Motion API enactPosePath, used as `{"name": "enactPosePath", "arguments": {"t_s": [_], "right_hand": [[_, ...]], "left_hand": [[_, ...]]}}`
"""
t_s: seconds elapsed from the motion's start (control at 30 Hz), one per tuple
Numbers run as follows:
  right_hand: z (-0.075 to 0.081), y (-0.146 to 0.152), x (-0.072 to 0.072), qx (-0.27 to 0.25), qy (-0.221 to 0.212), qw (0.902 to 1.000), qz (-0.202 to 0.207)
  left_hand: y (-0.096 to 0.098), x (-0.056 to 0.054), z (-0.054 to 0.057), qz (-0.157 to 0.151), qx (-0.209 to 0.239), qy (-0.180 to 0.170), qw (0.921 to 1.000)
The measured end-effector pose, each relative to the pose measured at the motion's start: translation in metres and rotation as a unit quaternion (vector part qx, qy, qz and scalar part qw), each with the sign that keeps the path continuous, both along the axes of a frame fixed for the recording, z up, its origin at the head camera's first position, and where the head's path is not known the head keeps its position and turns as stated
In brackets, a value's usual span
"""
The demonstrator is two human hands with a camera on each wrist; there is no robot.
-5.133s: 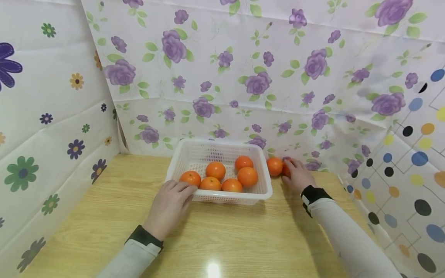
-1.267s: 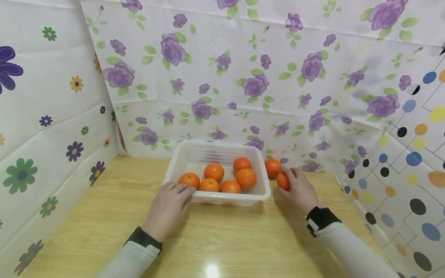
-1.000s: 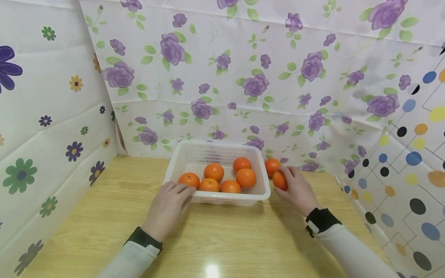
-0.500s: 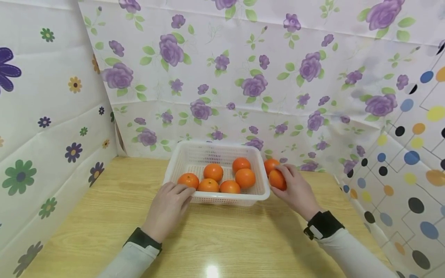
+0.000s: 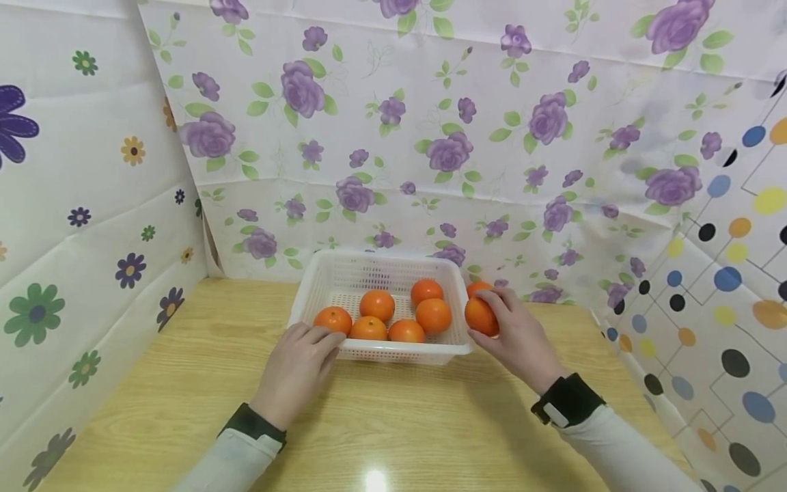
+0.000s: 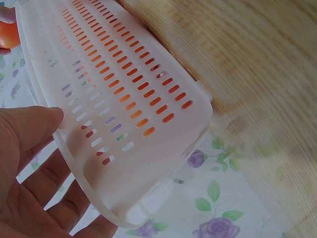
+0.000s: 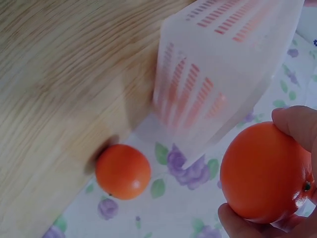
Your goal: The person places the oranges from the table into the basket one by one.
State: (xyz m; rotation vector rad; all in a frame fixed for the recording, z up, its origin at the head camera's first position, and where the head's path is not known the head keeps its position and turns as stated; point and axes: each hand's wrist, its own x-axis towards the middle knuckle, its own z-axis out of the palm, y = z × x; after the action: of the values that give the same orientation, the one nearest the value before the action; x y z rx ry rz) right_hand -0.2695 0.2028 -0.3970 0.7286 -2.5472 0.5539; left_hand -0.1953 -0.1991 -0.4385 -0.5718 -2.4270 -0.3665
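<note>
My right hand [image 5: 521,339] holds an orange [image 5: 481,316] beside the right wall of a white plastic basket [image 5: 402,347]. In the right wrist view this orange [image 7: 262,173] sits between thumb and fingers, raised off the table. Another orange [image 7: 123,171] lies on the table by the basket's right end; in the head view the held one partly covers it. My left hand [image 5: 299,369] grips the basket's near left corner, its thumb on the outer wall and its fingers past the rim [image 6: 81,191]. Several oranges [image 5: 377,305] lie inside, mostly toward the front and right.
The basket stands on a wooden table [image 5: 381,417], close to the flowered cloth [image 5: 393,137] at the back. Patterned sheets also rise on the left [image 5: 86,225] and right [image 5: 732,273] sides.
My right hand has drawn an orange from the back right toward the basket and lifted it to rim height. My left hand has stayed on the basket's corner.
</note>
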Motion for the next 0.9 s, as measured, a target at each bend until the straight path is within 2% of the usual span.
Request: {"name": "enactPosePath", "arguments": {"t_s": [0.17,0.9], "right_hand": [[0.000,-0.007,0.001,0.000,0.010,0.9997,0.021],[0.008,-0.035,0.005,0.017,0.004,0.9988,0.045]], "left_hand": [[0.000,-0.001,-0.001,0.001,0.001,0.001,1.0000],[-0.001,-0.003,-0.003,0.004,0.000,0.001,1.0000]]}}
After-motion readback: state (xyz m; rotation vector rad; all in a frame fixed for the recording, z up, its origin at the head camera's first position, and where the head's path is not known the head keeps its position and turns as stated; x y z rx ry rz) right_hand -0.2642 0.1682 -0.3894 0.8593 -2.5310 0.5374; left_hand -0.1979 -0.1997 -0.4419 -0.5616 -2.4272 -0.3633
